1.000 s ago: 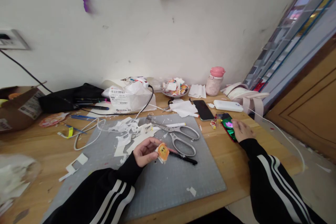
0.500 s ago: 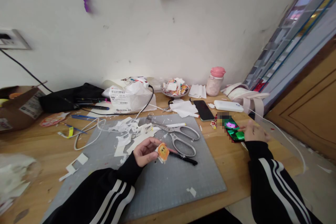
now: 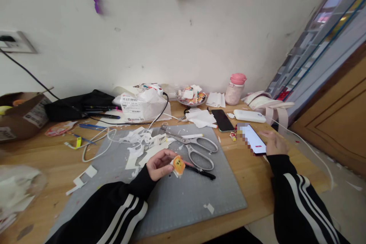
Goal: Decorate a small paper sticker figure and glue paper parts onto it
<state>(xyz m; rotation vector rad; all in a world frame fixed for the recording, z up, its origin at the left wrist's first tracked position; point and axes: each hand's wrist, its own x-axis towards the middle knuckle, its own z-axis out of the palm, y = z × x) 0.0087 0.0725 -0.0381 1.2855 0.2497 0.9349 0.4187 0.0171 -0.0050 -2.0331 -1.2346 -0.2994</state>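
Note:
My left hand (image 3: 161,164) is closed in a pinch on a small orange paper cutout with a drawn face (image 3: 179,165) and a white edge, held above the grey cutting mat (image 3: 183,213). Just past it lie a black pen (image 3: 204,174) and grey-handled scissors (image 3: 191,145). On the right, my right hand (image 3: 276,144) is beside a smartphone (image 3: 253,137) with a lit, mostly white screen and a small red button. Its index finger points toward the phone, and the hand holds nothing. Part of the phone's left side is pixelated.
Paper scraps (image 3: 143,141) and a white cable (image 3: 111,141) spread over the mat's left. Along the wall stand a bowl of cutouts (image 3: 192,95), a pink-lidded bottle (image 3: 236,89) and a white package (image 3: 137,106). A dark phone (image 3: 222,120) and a white power bank (image 3: 249,116) lie nearby.
The smartphone screen has switched from a pink flower on green to a mostly white page. My right hand has drawn slightly back from the screen. The left hand keeps its hold.

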